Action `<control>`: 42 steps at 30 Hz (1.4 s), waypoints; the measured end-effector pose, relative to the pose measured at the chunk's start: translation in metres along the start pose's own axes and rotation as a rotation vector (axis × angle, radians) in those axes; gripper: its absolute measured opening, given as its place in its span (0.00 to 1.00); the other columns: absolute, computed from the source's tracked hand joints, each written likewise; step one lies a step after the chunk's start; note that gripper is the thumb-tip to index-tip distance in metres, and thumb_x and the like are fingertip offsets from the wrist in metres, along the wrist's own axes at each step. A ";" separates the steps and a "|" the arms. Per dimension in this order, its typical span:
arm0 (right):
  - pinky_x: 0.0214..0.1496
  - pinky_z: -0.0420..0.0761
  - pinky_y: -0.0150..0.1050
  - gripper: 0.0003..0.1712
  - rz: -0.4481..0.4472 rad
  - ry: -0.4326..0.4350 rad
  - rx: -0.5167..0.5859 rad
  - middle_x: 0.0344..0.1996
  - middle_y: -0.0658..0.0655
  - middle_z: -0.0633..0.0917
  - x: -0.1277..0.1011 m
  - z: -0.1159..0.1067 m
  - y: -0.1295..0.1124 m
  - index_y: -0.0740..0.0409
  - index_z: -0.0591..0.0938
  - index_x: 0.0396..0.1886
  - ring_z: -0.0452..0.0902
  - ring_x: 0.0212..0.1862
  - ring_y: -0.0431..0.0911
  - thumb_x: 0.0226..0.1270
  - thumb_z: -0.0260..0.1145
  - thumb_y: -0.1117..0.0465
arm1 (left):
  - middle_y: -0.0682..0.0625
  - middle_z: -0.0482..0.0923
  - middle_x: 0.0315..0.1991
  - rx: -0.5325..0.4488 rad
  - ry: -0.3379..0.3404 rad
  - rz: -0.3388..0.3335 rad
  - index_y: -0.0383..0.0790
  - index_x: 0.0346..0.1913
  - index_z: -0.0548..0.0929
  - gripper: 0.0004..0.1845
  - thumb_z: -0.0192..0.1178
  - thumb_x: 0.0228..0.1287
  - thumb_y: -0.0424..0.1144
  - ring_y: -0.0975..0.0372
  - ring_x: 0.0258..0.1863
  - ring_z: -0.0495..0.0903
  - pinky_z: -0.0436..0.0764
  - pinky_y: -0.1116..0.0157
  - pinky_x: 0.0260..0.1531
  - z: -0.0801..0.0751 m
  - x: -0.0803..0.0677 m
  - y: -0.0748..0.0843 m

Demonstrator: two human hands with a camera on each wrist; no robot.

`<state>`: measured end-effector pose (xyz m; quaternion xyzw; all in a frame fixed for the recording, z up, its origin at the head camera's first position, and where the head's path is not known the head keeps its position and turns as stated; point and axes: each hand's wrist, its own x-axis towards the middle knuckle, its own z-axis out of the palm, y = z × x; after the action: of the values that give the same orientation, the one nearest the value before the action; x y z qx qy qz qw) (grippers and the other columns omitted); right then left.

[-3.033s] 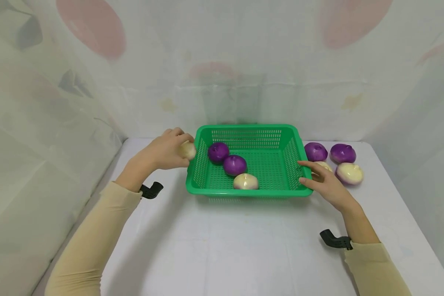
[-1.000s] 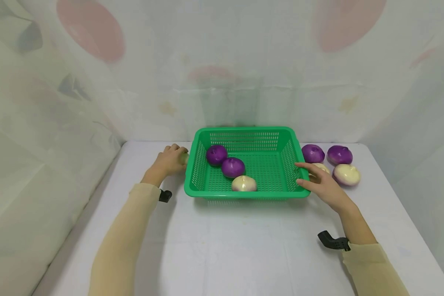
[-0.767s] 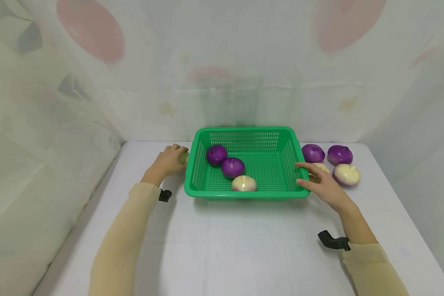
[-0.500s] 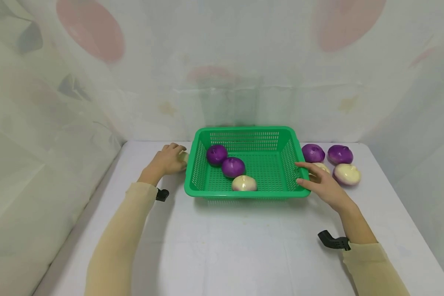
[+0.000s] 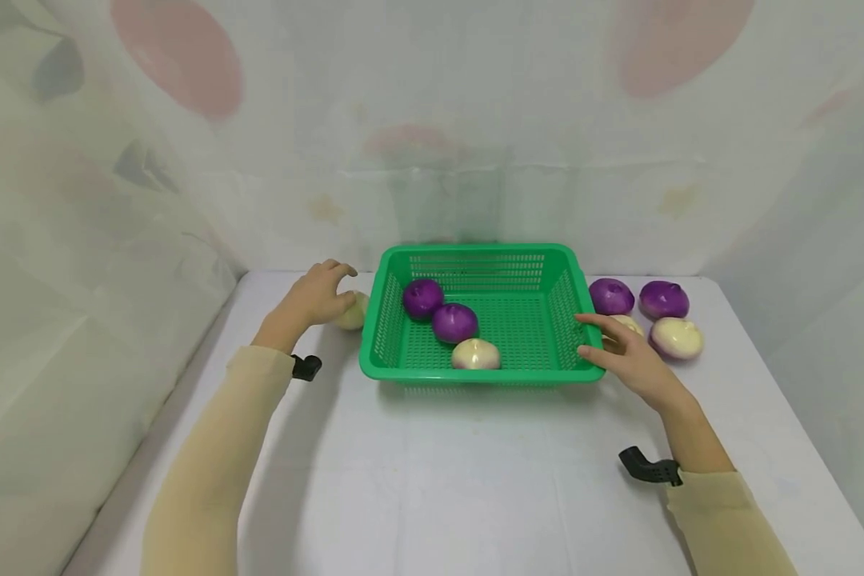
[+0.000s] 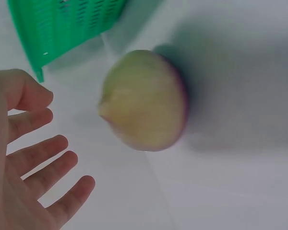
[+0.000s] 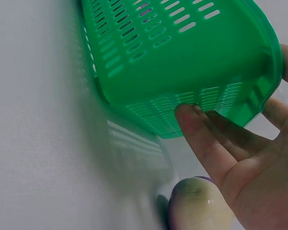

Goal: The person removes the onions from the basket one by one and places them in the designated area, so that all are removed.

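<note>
Hands spread, left hand off one pale onion, right hand against one green basket with three onions.

No legible text, label or number anywhere.

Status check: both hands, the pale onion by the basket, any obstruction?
Left hand open, off pale onion. Right hand open, steadying basket. Nothing obstructing.
</note>
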<state>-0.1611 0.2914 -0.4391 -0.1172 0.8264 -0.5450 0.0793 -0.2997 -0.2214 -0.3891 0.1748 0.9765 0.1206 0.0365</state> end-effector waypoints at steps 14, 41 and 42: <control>0.68 0.57 0.73 0.34 -0.004 0.011 -0.006 0.76 0.64 0.60 0.001 -0.002 0.000 0.53 0.65 0.77 0.56 0.73 0.72 0.76 0.64 0.54 | 0.40 0.74 0.63 0.096 0.108 0.182 0.36 0.64 0.77 0.23 0.53 0.69 0.39 0.42 0.64 0.71 0.72 0.42 0.59 -0.028 -0.007 0.051; 0.68 0.56 0.74 0.34 -0.007 0.000 -0.002 0.77 0.64 0.59 0.000 -0.001 -0.001 0.54 0.65 0.77 0.54 0.74 0.72 0.77 0.63 0.54 | 0.41 0.67 0.70 0.156 0.016 0.296 0.42 0.71 0.72 0.27 0.55 0.74 0.46 0.44 0.69 0.66 0.72 0.43 0.62 -0.034 -0.009 0.135; 0.68 0.56 0.74 0.34 -0.006 -0.001 -0.001 0.77 0.64 0.59 0.000 -0.001 -0.001 0.54 0.64 0.77 0.54 0.74 0.72 0.77 0.63 0.54 | 0.41 0.67 0.70 0.161 0.009 0.301 0.42 0.71 0.72 0.26 0.54 0.74 0.46 0.44 0.69 0.65 0.72 0.43 0.62 -0.032 -0.008 0.137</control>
<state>-0.1613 0.2916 -0.4383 -0.1202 0.8264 -0.5446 0.0779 -0.2504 -0.1068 -0.3243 0.3210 0.9459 0.0468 -0.0003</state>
